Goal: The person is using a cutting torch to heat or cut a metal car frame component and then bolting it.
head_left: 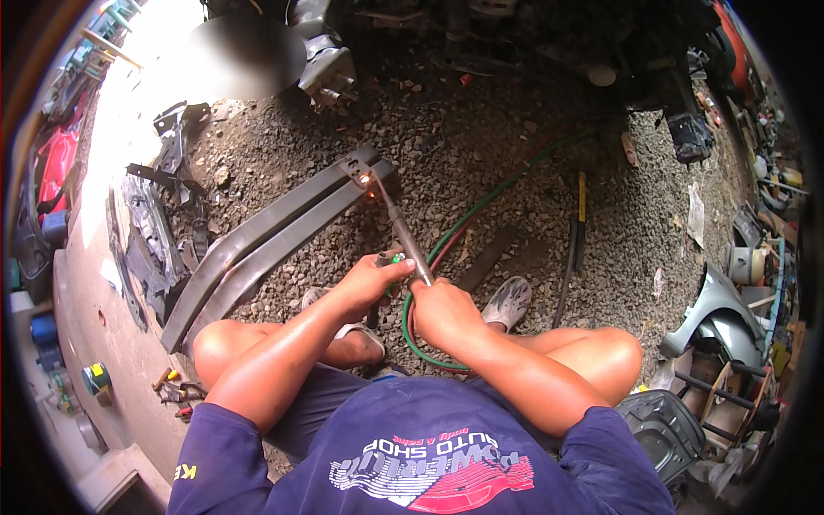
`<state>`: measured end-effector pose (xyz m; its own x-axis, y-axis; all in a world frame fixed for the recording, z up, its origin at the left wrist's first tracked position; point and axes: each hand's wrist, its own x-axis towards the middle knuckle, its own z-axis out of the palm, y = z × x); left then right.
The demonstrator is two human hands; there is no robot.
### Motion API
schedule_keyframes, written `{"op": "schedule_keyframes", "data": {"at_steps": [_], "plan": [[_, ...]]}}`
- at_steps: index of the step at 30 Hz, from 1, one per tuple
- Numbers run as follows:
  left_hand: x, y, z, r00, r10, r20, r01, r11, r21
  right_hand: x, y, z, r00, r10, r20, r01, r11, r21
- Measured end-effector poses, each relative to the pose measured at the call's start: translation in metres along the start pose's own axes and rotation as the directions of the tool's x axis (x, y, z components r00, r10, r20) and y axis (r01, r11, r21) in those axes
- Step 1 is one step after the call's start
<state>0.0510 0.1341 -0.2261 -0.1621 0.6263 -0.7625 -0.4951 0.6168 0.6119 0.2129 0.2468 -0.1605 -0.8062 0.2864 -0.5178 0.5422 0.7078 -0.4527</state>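
Note:
My right hand (446, 313) is closed round the rear of a gas torch (402, 227). The torch points away from me, and its tip reaches the bracket end of a long bent grey metal beam (275, 215), where a spot glows orange. My left hand (371, 281) is closed on a dark rod-like tool (372, 318), partly hidden by the fingers. Its thumb lies against the torch body, beside a small green part (397, 257). Behind my right hand, a green hose (468, 215) and a red one curve away over the gravel.
Gravel (515, 197) covers the ground. A yellow-and-black handled tool (581, 206) and a flat dark strip (491, 257) lie to the right. Scrap car parts (154, 232) lie left, near small hand tools (178, 393). A grey fender (717, 318) stands at the right.

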Motion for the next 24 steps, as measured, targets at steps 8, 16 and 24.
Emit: {"op": "schedule_keyframes", "data": {"at_steps": [8,16,24], "plan": [[-0.0024,0.0029,0.0018,1.0,-0.009,0.007,0.009,1.0,-0.012,0.0005,0.0006,0.0004,1.0,0.007,0.011,-0.007,1.0,0.005],[-0.0059,0.007,0.0023,1.0,-0.027,-0.003,0.027,0.999,0.027,0.0012,0.0009,0.0019,1.0,0.001,0.009,0.0,1.0,-0.016],[-0.0031,0.0034,0.0013,1.0,-0.025,0.007,0.025,1.0,0.006,0.0011,0.0003,0.0013,1.0,-0.003,0.007,0.003,1.0,-0.012]]}}
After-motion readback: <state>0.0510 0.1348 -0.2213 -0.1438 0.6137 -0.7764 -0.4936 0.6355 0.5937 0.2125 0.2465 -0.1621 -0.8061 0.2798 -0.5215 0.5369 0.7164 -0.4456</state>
